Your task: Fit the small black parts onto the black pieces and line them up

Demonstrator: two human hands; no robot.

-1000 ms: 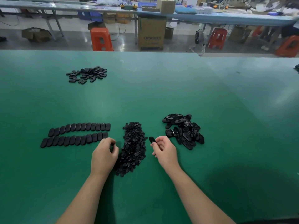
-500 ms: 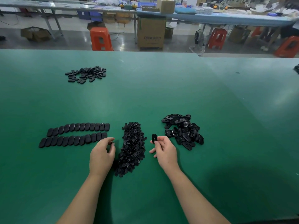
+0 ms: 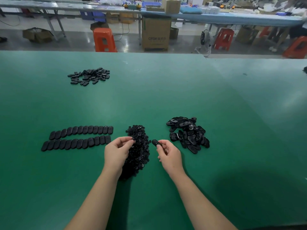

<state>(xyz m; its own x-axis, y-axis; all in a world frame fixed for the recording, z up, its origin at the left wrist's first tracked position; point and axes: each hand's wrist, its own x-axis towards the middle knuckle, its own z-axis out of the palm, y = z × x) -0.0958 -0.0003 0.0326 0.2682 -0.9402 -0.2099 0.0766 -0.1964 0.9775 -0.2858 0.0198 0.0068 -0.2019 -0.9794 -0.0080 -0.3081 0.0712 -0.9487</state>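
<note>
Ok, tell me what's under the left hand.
The left hand pinches a small part over the pile of small black parts; the pile's near-left edge and the green table beneath are covered.

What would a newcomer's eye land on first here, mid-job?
Probably the two hands low in the middle: the right hand pinches one oval black piece, and the left hand pinches a small black part at the heap of small parts. Next, the two neat rows of lined-up pieces to the left, against the loose pile of pieces on the right of the green table.
</note>
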